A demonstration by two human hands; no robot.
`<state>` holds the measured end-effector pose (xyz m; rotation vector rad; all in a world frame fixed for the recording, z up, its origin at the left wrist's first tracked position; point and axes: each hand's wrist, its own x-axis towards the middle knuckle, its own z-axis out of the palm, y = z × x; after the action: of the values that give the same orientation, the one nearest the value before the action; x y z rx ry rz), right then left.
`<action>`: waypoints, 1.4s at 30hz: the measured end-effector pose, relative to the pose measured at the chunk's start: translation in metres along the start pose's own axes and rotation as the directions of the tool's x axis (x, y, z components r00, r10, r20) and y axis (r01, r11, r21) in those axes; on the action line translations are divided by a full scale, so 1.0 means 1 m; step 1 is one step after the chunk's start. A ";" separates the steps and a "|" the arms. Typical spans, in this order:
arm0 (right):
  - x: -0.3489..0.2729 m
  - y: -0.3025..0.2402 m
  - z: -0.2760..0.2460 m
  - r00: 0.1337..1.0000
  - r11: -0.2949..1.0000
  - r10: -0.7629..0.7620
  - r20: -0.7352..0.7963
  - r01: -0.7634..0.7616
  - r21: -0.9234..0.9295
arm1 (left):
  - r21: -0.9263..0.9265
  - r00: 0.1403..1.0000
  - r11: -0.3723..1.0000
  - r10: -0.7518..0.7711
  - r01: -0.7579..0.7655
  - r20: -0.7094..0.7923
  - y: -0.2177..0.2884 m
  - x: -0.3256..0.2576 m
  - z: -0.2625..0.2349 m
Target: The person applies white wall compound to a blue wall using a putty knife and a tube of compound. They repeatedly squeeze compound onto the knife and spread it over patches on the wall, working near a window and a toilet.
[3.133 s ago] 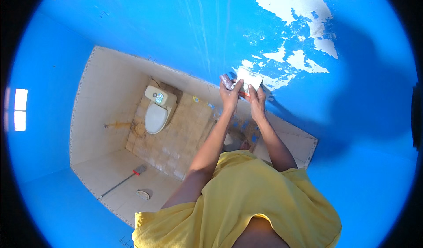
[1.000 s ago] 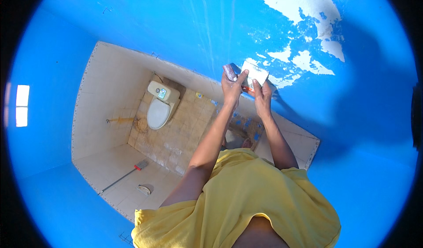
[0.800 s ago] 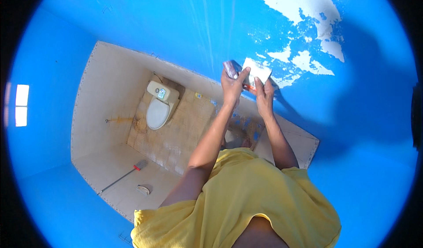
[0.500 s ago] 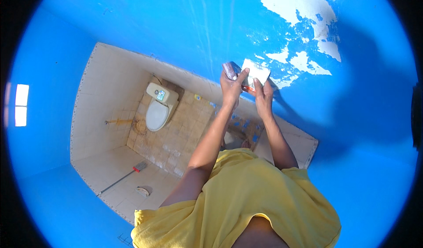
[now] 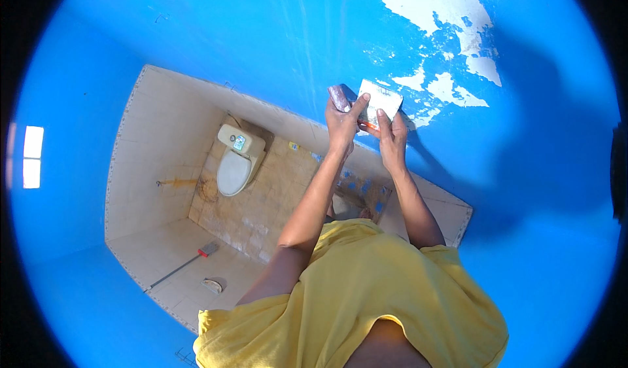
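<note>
Right of the toilet [image 5: 234, 170], a purplish bar [image 5: 337, 97] was gripped by the outstretched left hand [image 5: 341, 127], its thumb laid on a white rectangular piece [image 5: 381, 97]; farther right, that piece was pinched by the right hand [image 5: 392, 140], thumb uppermost.

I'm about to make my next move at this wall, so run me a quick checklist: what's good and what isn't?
1. Flat white piece secured: ok, left hand and right hand both hold it, a thumb of each on its face.
2. Purplish object in the left hand: ok, held beside the white piece.
3. Grip on the orange part: cannot tell, mostly hidden.
4. Blue wall coating whole: not ok, ragged white patches show.
5. Floor free of debris: not ok, blue flecks lie there.
6. Toilet lid down: ok.
</note>
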<state>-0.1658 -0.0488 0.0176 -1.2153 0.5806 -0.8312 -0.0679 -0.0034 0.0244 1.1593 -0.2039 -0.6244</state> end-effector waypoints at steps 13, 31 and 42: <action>-0.008 0.007 -0.004 0.997 0.997 0.063 -0.044 -0.065 -0.051 | 0.021 0.993 0.993 -0.114 0.114 0.013 0.002 -0.006 -0.002; -0.007 0.035 -0.033 1.000 0.966 0.005 -0.022 -0.011 -0.260 | 0.014 0.982 0.982 -0.189 0.189 0.022 -0.014 -0.013 -0.003; -0.006 0.020 -0.028 0.993 0.978 0.074 -0.091 -0.090 -0.187 | 0.091 0.984 0.980 -0.179 0.179 -0.004 -0.012 -0.010 0.002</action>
<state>-0.1860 -0.0569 -0.0094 -1.3252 0.7880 -0.7721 -0.0814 -0.0022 0.0158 1.2734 -0.1328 -0.7829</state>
